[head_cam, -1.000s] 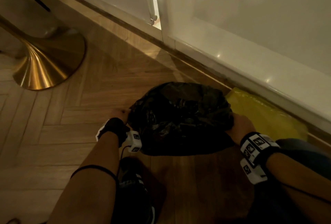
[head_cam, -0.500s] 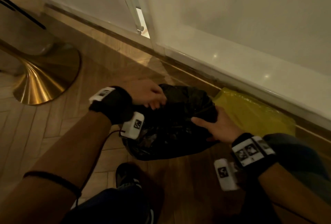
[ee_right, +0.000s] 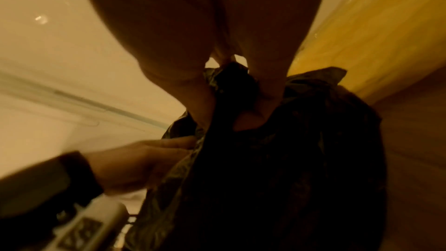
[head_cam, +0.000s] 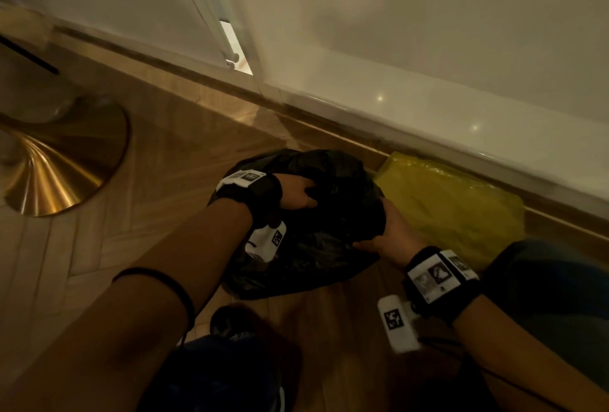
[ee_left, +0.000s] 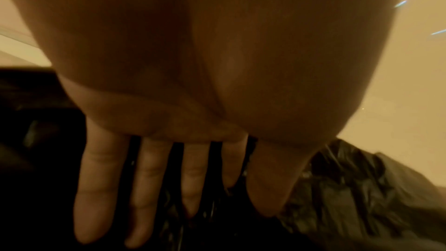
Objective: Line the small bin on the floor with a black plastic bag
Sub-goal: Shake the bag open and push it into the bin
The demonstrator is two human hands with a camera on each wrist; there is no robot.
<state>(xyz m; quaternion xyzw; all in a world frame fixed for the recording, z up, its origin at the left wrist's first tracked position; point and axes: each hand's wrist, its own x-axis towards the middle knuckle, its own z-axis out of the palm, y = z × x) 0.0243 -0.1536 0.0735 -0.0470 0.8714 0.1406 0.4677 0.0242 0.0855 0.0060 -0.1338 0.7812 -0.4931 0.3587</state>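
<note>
The black plastic bag (head_cam: 329, 247) is draped over the small bin on the wooden floor, and the bin itself is hidden beneath it. My left hand (head_cam: 296, 194) reaches in from the upper left. In the left wrist view, the left hand's fingers (ee_left: 101, 188) are straight and point down into the black bag (ee_left: 350, 198). My right hand (head_cam: 389, 233) is at the bag's right side. The right wrist view shows my right hand (ee_right: 241, 102) pinching a fold of the black bag (ee_right: 289, 178) between thumb and fingers, with my left hand (ee_right: 135, 161) beside it.
A yellow plastic bag (head_cam: 454, 207) lies against the white skirting (head_cam: 428, 115), just right of the bin. A round brass base (head_cam: 56, 161) stands on the floor at the left. My shoe (head_cam: 230, 322) and knee (head_cam: 553, 296) are close in front.
My left hand rose from the bin's lower left side and went over the top into the bag. My right hand shifted from the bin's side to pinch the bag's right edge.
</note>
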